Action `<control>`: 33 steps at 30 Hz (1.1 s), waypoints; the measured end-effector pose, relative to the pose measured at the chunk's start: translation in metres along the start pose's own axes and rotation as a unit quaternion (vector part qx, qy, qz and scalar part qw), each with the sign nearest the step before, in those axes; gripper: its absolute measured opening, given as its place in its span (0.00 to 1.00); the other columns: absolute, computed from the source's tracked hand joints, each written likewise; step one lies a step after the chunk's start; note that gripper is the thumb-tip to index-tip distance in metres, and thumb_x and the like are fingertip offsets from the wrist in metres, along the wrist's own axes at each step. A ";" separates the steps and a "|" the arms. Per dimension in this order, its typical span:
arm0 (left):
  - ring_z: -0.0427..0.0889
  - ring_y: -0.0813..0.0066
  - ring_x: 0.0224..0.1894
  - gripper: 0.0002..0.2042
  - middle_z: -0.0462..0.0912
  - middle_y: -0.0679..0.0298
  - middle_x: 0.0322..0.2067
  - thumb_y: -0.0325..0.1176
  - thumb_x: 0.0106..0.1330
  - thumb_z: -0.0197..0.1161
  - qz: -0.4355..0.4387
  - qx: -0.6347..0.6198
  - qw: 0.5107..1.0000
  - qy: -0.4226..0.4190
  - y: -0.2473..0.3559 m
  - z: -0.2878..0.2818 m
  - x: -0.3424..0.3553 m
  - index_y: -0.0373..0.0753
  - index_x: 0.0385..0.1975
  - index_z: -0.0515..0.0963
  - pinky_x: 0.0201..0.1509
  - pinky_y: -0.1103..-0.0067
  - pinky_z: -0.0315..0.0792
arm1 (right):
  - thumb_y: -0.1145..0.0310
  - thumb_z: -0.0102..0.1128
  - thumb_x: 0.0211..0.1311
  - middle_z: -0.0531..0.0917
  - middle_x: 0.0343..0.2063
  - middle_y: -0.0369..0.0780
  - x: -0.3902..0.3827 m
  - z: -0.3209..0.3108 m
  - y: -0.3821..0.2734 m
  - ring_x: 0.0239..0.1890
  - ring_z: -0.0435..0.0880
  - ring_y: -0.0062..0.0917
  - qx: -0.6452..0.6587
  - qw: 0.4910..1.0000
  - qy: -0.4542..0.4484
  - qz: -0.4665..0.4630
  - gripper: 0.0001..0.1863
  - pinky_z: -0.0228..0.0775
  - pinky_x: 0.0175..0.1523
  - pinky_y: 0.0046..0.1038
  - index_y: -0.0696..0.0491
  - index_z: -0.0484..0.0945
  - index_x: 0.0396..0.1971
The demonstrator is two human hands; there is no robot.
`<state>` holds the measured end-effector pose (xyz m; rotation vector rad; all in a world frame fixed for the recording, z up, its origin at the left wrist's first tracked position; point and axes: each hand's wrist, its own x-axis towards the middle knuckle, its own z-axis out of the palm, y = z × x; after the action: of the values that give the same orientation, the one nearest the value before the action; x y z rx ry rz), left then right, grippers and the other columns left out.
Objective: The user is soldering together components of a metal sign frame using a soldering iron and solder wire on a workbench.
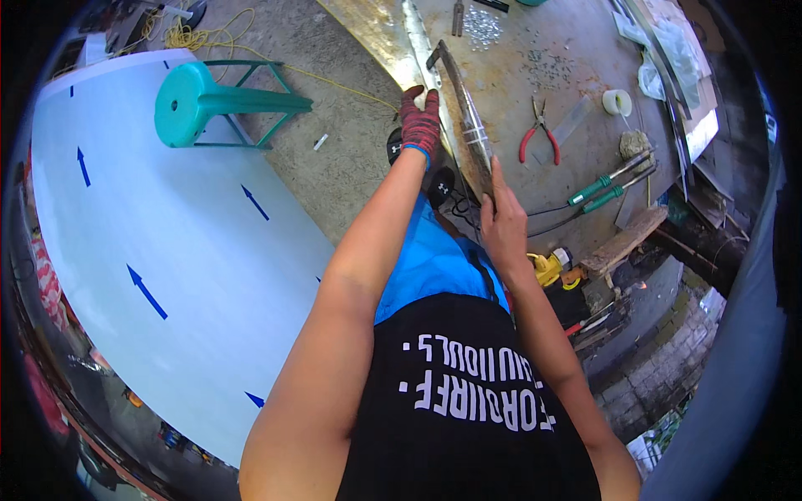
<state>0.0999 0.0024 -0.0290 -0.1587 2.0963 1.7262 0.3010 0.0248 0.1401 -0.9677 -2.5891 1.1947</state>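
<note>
My left hand (420,123), in a red-and-dark knit glove, is closed on a long silvery metal piece (415,37) lying along the near edge of the worn metal-topped table (505,108). My bare right hand (504,209) grips the near end of a hacksaw (459,92), whose frame runs beside the silvery piece; the part inside my fingers is hidden. To the right lie red-handled pliers (539,142), two green-handled tools (593,190) with metal shafts and small scattered metal bits (483,29).
At left stands a large white panel (100,234) with blue arrows, a teal stool (175,104) lying sideways on it. Yellow cord (188,32) runs over the concrete floor (326,67). A yellow power tool (547,267) and a wooden plank (626,242) are below the table's right side.
</note>
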 end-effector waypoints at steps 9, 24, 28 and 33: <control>0.75 0.65 0.53 0.22 0.77 0.55 0.51 0.44 0.70 0.61 -0.026 0.005 0.999 -0.042 0.029 -0.003 -0.013 0.39 0.58 0.71 0.59 0.72 0.68 | 0.79 0.52 0.62 0.79 0.38 0.54 0.003 0.002 0.002 0.38 0.80 0.51 0.034 0.998 -0.018 0.047 0.38 0.72 0.46 0.44 0.45 0.54 0.73; 0.74 0.65 0.55 0.22 0.77 0.54 0.54 0.39 0.71 0.60 -0.023 -0.020 0.996 -0.084 0.032 -0.007 -0.014 0.37 0.60 0.69 0.61 0.72 0.67 | 0.80 0.53 0.62 0.81 0.42 0.54 0.002 0.009 0.003 0.38 0.84 0.36 0.116 0.992 0.003 0.052 0.37 0.75 0.46 0.32 0.48 0.57 0.72; 0.73 0.65 0.56 0.22 0.76 0.55 0.56 0.39 0.71 0.60 -0.022 -0.006 0.997 -0.075 0.026 -0.012 -0.008 0.37 0.61 0.69 0.62 0.73 0.66 | 0.80 0.52 0.63 0.79 0.39 0.55 0.001 0.012 0.000 0.38 0.80 0.51 0.166 0.984 -0.022 0.058 0.38 0.72 0.46 0.41 0.48 0.54 0.73; 0.73 0.65 0.58 0.23 0.74 0.55 0.58 0.39 0.71 0.59 -0.043 -0.022 0.996 -0.072 0.019 -0.008 -0.005 0.37 0.62 0.68 0.63 0.73 0.65 | 0.81 0.52 0.63 0.78 0.35 0.54 -0.002 0.014 0.003 0.35 0.79 0.50 0.081 0.996 -0.018 0.019 0.38 0.72 0.43 0.41 0.49 0.55 0.73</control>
<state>0.0959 -0.0019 -0.0089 -0.1307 1.9219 1.6832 0.2989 0.0163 0.1286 -0.9748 -2.4634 1.4199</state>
